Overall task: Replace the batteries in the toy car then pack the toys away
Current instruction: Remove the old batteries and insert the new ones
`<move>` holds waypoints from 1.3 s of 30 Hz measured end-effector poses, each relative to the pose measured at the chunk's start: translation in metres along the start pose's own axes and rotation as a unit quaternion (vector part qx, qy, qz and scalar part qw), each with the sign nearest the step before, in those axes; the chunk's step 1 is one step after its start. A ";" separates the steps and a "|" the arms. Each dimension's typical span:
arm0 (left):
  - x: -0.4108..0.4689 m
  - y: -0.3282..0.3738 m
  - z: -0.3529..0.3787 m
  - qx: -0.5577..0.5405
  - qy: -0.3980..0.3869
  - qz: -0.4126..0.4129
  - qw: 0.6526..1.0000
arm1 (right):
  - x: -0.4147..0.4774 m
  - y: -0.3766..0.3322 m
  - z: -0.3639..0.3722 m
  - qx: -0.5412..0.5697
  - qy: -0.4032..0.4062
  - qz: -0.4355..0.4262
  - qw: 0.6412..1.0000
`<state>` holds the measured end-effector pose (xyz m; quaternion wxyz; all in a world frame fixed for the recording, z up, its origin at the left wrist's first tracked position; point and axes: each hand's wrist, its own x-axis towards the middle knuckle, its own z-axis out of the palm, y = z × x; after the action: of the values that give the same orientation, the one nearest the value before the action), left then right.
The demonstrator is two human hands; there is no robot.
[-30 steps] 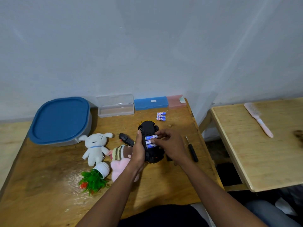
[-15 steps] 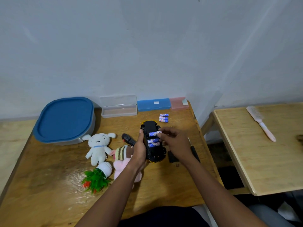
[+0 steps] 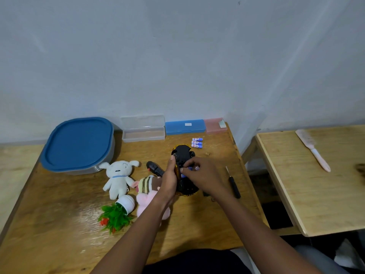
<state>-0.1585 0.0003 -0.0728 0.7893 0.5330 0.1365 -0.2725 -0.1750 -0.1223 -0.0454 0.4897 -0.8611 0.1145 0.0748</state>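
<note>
One battery is leaving the toy car.
Mid-table, the left hand is gripping the upturned car; the right hand is pinching that battery, seated a moment ago, so removal is starting; spares are lying beyond.

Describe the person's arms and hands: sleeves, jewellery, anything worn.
The left hand and right hand are bare: no gloves, and no rings that I can make out. The left forearm and right forearm are uncovered down to the bottom edge of the picture, with no sleeve, watch or bracelet in view.
</note>
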 end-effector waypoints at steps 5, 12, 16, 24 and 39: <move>-0.001 0.003 0.000 0.006 0.000 0.007 1.000 | -0.002 -0.001 0.000 -0.028 0.028 -0.021 0.999; -0.003 0.001 0.000 0.012 0.002 0.006 1.000 | -0.004 -0.013 0.002 -0.104 0.033 -0.052 0.993; -0.003 0.002 -0.001 0.011 -0.007 -0.006 1.000 | -0.006 -0.010 0.003 -0.075 0.056 -0.084 0.992; -0.003 0.005 -0.004 -0.044 -0.022 -0.034 0.998 | -0.007 0.006 -0.001 -0.035 0.025 -0.135 0.990; -0.006 0.006 -0.013 -0.097 -0.071 -0.004 0.993 | -0.006 -0.010 -0.011 0.269 0.048 0.086 0.958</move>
<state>-0.1589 0.0150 -0.0708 0.8438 0.4329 0.1077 -0.2984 -0.1776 -0.1261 -0.0302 0.6890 -0.6869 0.2274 0.0415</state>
